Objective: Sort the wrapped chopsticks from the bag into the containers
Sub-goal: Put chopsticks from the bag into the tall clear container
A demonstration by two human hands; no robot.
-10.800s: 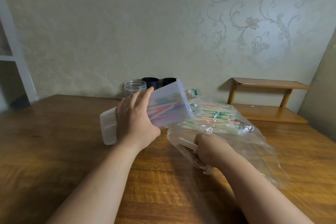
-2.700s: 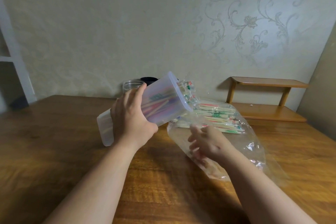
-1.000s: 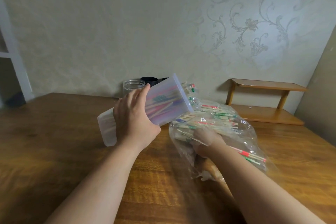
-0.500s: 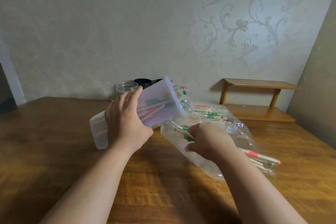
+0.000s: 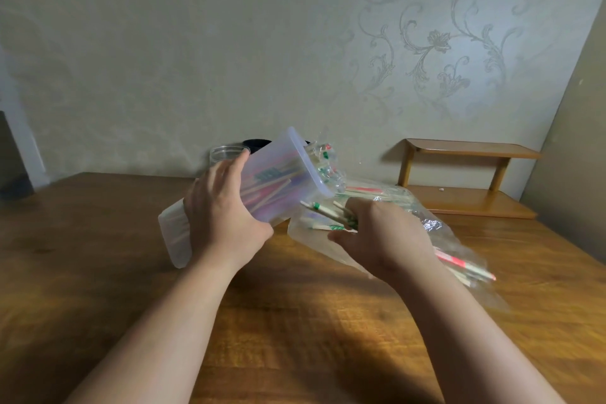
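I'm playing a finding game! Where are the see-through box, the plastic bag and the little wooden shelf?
see-through box (image 5: 282,174): head view, on its side wall.
plastic bag (image 5: 429,226): head view, on its shiny crinkled top.
little wooden shelf (image 5: 472,149): head view, on its top board.

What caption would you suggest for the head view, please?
Left hand holds a tilted translucent container while the right hand grips wrapped chopsticks at the plastic bag.
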